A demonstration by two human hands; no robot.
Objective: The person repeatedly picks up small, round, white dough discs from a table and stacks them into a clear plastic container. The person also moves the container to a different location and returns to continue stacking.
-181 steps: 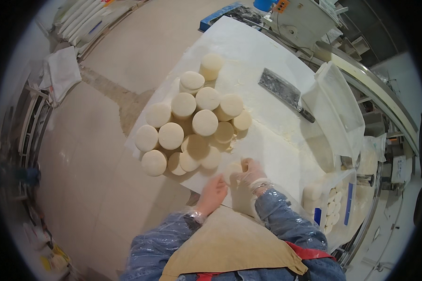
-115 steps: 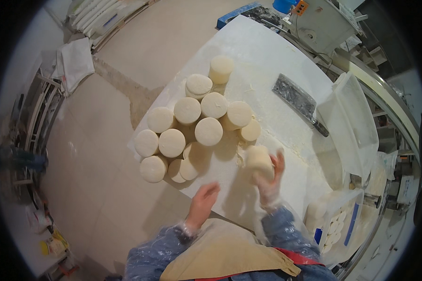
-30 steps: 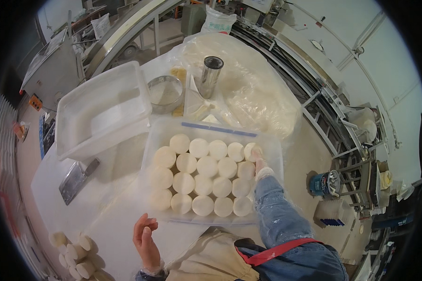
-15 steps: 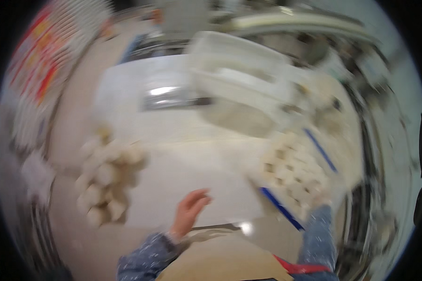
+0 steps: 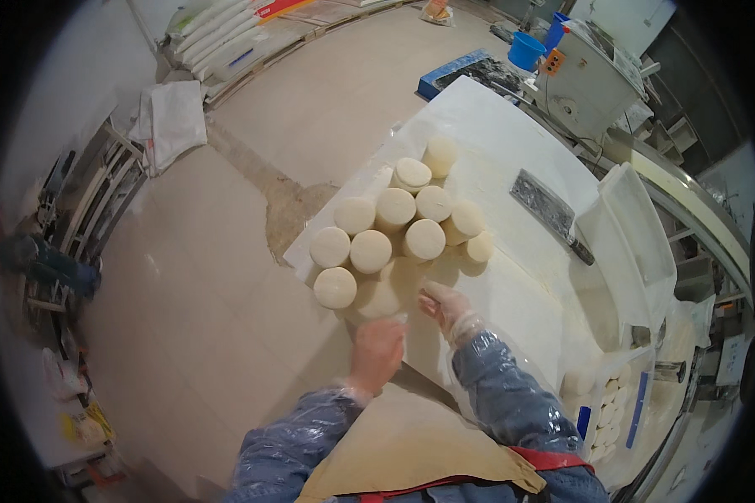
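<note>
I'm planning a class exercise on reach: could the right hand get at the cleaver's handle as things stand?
Probably yes: nothing seems to stand between the right hand and the cleaver's handle; the pale round pieces are left of that path.

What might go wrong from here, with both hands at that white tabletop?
One round, cream-coloured piece stands close to the edge of the white tabletop; a bump from the left hand might tip it off.
The dark rectangular cleaver lies uncovered beside the white plastic tub, so a reaching right hand could brush its blade.

A white table (image 5: 533, 314) bears pale discs (image 5: 426, 240), a cleaver (image 5: 545, 208), tubs (image 5: 633, 226).
</note>
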